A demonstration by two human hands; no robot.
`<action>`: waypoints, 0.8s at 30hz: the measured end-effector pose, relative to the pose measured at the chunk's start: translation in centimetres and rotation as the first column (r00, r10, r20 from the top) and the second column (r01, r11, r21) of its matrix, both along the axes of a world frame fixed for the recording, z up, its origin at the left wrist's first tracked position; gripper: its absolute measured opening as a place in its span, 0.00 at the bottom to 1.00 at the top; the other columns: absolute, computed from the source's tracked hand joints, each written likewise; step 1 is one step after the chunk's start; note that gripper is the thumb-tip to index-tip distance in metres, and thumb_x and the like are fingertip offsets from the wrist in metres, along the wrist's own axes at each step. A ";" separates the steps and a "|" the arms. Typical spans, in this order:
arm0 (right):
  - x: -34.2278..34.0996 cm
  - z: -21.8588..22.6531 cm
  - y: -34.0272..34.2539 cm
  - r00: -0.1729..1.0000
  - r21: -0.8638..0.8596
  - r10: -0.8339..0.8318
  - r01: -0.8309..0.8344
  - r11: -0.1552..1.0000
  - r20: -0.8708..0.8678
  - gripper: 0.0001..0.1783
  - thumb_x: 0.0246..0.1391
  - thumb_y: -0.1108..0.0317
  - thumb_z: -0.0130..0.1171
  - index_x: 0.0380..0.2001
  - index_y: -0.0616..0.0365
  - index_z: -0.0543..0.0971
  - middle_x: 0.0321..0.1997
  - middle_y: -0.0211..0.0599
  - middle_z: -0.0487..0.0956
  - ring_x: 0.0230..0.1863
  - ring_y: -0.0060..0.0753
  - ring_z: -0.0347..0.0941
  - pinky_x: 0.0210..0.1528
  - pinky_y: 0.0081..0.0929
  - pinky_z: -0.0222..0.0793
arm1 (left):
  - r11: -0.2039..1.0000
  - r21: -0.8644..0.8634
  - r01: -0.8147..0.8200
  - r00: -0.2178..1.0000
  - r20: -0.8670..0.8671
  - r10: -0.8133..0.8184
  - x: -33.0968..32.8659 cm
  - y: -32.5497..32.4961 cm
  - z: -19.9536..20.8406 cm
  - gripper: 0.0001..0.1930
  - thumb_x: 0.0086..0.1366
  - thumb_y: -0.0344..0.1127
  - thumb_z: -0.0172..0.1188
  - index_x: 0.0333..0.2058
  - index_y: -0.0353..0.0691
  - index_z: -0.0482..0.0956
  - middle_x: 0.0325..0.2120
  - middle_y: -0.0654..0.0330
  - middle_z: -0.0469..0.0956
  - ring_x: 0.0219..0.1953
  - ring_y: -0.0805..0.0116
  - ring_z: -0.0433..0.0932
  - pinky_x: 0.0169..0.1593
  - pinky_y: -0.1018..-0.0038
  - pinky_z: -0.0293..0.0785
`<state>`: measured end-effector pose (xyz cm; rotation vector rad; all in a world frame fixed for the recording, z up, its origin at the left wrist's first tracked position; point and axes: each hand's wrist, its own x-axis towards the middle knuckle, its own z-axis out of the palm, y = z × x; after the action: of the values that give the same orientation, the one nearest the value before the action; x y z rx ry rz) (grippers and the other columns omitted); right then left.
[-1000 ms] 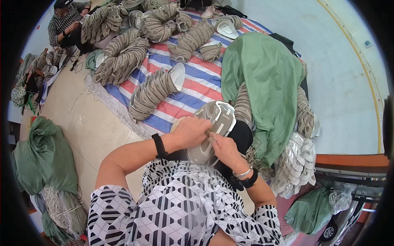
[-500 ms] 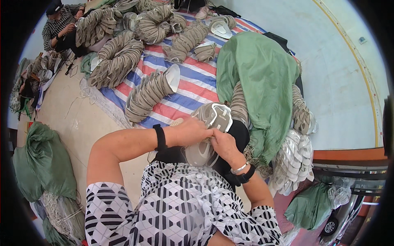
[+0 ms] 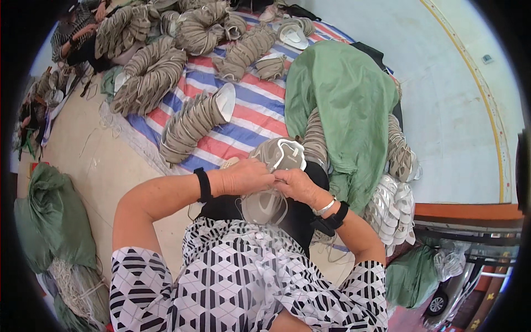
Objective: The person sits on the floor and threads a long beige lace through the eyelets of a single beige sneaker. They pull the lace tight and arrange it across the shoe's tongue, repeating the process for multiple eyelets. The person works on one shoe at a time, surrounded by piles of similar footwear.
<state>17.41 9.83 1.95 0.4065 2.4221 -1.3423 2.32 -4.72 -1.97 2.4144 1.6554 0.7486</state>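
A grey-beige shoe upper [image 3: 287,156] with a white-edged collar lies across my lap, over dark cloth. My left hand [image 3: 248,177] is closed at its middle, fingers bent and pressed together. Against those fingertips my right hand [image 3: 300,185] pinches at the same spot, thumb and forefinger together. Whether a lace or thread is between the fingertips is too small to tell. Below the hands hangs the paler front part of the upper [image 3: 264,207], with a thin cord looping beside it.
Stacked shoe uppers [image 3: 191,130] lie on a striped sheet [image 3: 257,119]. A green sack [image 3: 345,105] covers more uppers at right, beside pale ones [image 3: 390,210]. Another green sack [image 3: 55,216] stands at left. A person [image 3: 74,36] sits at the far left, handling uppers.
The view has shifted slightly, so the surroundings sit a little further left. Both hands remain together on the shoe upper; my right forearm and elbow have swung outward to the right.
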 end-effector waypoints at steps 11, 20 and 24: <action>-1.5 -1.4 5.1 0.852 0.473 0.473 -0.329 0.817 -0.224 0.09 0.53 0.64 0.55 0.32 0.57 0.77 0.29 0.46 0.79 0.31 0.48 0.76 0.32 0.37 0.70 | 0.999 0.016 -0.045 0.997 0.058 0.044 0.6 0.1 -0.2 0.11 0.53 0.38 0.64 0.31 0.43 0.72 0.25 0.60 0.72 0.31 0.61 0.73 0.39 0.67 0.68; -0.5 6.2 6.7 0.844 -0.027 -0.376 0.396 0.918 -0.384 0.09 0.59 0.66 0.50 0.33 0.60 0.74 0.20 0.38 0.73 0.21 0.32 0.71 0.26 0.28 0.67 | 0.898 -0.386 -0.212 0.947 0.145 0.286 2.8 1.5 1.4 0.10 0.60 0.42 0.57 0.27 0.41 0.75 0.27 0.56 0.77 0.33 0.56 0.75 0.47 0.61 0.65; -2.7 -3.6 3.6 0.836 -0.218 -0.540 0.511 0.831 -0.099 0.11 0.61 0.61 0.49 0.34 0.57 0.74 0.17 0.27 0.71 0.10 0.19 0.62 0.12 0.21 0.57 | 0.938 -0.271 -0.218 0.931 0.230 0.283 3.0 0.4 0.4 0.10 0.61 0.41 0.56 0.27 0.41 0.75 0.27 0.56 0.75 0.35 0.56 0.74 0.45 0.62 0.64</action>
<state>14.75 13.48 -1.64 1.0154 2.3689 -1.8695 5.34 -4.27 -1.53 1.8684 1.8419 0.8107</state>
